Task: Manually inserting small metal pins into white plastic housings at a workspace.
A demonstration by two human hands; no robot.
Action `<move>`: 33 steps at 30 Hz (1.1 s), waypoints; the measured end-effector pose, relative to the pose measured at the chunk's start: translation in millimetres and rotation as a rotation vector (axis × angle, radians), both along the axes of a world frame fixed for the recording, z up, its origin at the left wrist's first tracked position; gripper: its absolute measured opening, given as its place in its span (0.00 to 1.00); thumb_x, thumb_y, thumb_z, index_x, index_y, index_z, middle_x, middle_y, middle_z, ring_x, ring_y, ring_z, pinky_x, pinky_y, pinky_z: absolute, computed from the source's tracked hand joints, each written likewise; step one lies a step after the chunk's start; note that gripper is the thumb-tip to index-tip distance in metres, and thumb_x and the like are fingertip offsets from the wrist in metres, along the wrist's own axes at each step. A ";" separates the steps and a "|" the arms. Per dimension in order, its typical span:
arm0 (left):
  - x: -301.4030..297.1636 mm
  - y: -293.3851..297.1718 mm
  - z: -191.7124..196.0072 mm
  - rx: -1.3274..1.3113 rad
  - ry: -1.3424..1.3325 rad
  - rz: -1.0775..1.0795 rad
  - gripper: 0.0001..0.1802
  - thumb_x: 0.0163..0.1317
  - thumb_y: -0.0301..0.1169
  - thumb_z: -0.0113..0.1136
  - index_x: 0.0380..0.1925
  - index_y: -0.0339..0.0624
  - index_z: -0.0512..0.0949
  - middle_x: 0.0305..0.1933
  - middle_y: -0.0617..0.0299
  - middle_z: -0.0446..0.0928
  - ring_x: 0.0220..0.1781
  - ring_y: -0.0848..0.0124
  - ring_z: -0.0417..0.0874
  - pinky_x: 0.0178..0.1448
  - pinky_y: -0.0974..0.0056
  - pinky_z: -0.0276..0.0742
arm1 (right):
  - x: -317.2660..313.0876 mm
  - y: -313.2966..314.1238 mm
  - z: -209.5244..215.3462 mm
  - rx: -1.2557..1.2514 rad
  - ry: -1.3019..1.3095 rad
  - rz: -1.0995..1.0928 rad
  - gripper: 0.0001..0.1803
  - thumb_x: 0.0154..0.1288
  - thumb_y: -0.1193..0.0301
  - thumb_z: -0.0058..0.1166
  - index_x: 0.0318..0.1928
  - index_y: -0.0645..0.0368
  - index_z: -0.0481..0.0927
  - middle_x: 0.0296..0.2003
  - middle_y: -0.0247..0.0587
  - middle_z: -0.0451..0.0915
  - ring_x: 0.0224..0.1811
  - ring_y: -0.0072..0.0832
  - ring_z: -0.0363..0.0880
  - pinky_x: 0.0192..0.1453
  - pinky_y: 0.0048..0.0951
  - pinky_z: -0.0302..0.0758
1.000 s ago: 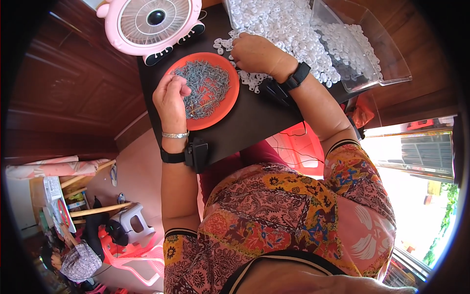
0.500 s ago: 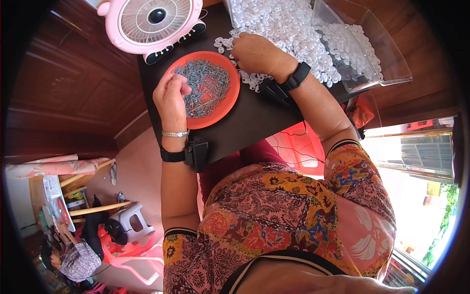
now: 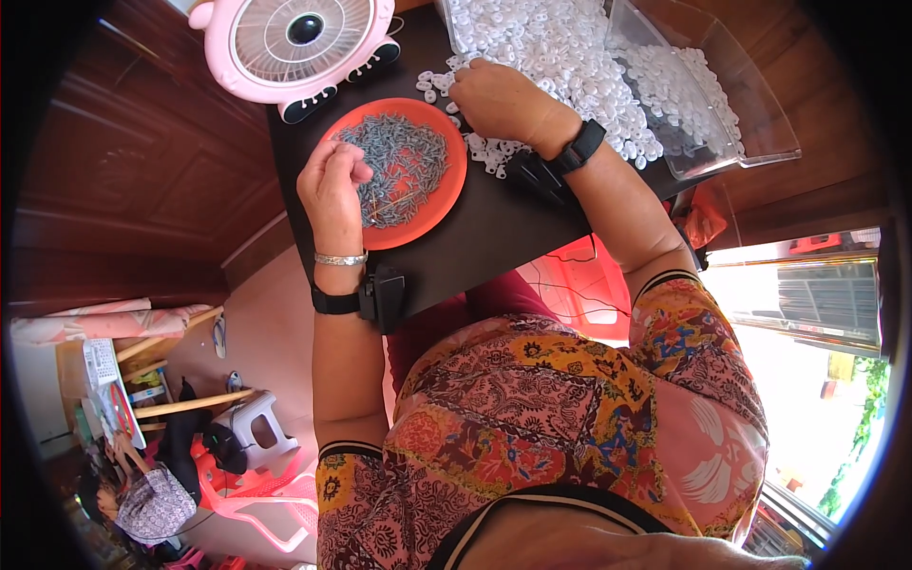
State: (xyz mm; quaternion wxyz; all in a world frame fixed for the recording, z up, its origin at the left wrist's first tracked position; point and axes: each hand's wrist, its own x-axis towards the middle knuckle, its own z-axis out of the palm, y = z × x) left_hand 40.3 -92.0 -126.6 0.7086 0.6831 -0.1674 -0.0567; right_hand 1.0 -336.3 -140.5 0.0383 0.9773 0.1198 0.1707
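My left hand (image 3: 332, 185) is over the left rim of an orange-red plate (image 3: 450, 190), its fingers curled and thumb pressed to them. Whatever sits in that pinch, if anything, is hidden. Many small grey screws (image 3: 418, 152) lie spread across the plate. At the near edge of a heap of small white plastic pieces (image 3: 541, 47), my right hand (image 3: 503, 103) is bent palm down with its fingertips tucked at loose pieces. Its back covers what the fingers hold. The white pieces are oval with holes.
A pink fan (image 3: 304, 57) stands at the table's far left. At the far right, a clear plastic bin (image 3: 760, 114) lies tipped, with white pieces spilling onto the black table (image 3: 503, 228). Another person (image 3: 157, 503) sits at lower left near a grey stool (image 3: 261, 432).
My right hand has shifted very slightly at the edge of the white pieces. My left hand stays over the plate.
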 end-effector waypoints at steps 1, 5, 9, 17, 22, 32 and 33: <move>0.2 0.1 0.0 0.002 -0.001 0.001 0.08 0.59 0.29 0.53 0.25 0.37 0.76 0.20 0.66 0.73 0.23 0.78 0.73 0.31 0.74 0.64 | 0.4 -1.0 0.5 0.000 0.000 0.001 0.05 0.52 0.74 0.50 0.26 0.60 0.79 0.30 0.43 0.78 0.39 0.41 0.76 0.43 0.38 0.76; 0.0 1.7 -0.1 0.035 -0.026 -0.022 0.10 0.62 0.32 0.50 0.25 0.40 0.76 0.21 0.66 0.75 0.25 0.79 0.73 0.33 0.73 0.63 | 2.5 -5.1 6.3 0.177 -0.081 -0.050 0.06 0.58 0.72 0.48 0.29 0.60 0.77 0.30 0.46 0.79 0.38 0.44 0.77 0.43 0.41 0.75; 0.2 0.5 -0.4 0.041 -0.020 -0.019 0.11 0.62 0.32 0.50 0.25 0.40 0.77 0.21 0.66 0.75 0.25 0.79 0.73 0.33 0.73 0.63 | 0.6 -4.6 13.8 0.287 0.029 -0.112 0.07 0.62 0.70 0.47 0.33 0.59 0.76 0.30 0.48 0.80 0.36 0.46 0.78 0.41 0.44 0.74; -1.2 -1.0 -0.9 -0.003 -0.016 -0.047 0.07 0.59 0.27 0.52 0.26 0.36 0.77 0.20 0.66 0.73 0.23 0.78 0.73 0.31 0.73 0.66 | 0.2 3.5 22.6 0.708 0.150 0.155 0.09 0.65 0.68 0.49 0.36 0.62 0.75 0.27 0.42 0.78 0.31 0.33 0.77 0.38 0.33 0.73; -5.7 -5.5 1.8 0.131 -0.075 -0.179 0.09 0.62 0.30 0.53 0.28 0.36 0.78 0.21 0.65 0.75 0.24 0.77 0.74 0.32 0.73 0.69 | -5.5 25.0 22.8 1.102 0.352 0.340 0.08 0.70 0.71 0.47 0.37 0.64 0.75 0.27 0.30 0.75 0.32 0.17 0.72 0.38 0.23 0.70; -8.0 -11.8 -8.8 0.260 -0.146 -0.295 0.11 0.63 0.33 0.54 0.29 0.35 0.77 0.20 0.64 0.75 0.23 0.79 0.74 0.30 0.71 0.70 | -13.6 49.0 23.4 0.908 0.236 0.336 0.07 0.66 0.71 0.52 0.38 0.63 0.76 0.28 0.35 0.79 0.32 0.21 0.76 0.38 0.25 0.72; -7.2 -11.9 -9.9 0.244 -0.116 -0.295 0.11 0.63 0.32 0.54 0.29 0.35 0.77 0.20 0.64 0.75 0.23 0.79 0.74 0.30 0.71 0.70 | -14.2 49.2 24.5 0.920 0.242 0.337 0.07 0.66 0.71 0.53 0.39 0.63 0.76 0.28 0.36 0.79 0.32 0.22 0.77 0.38 0.25 0.73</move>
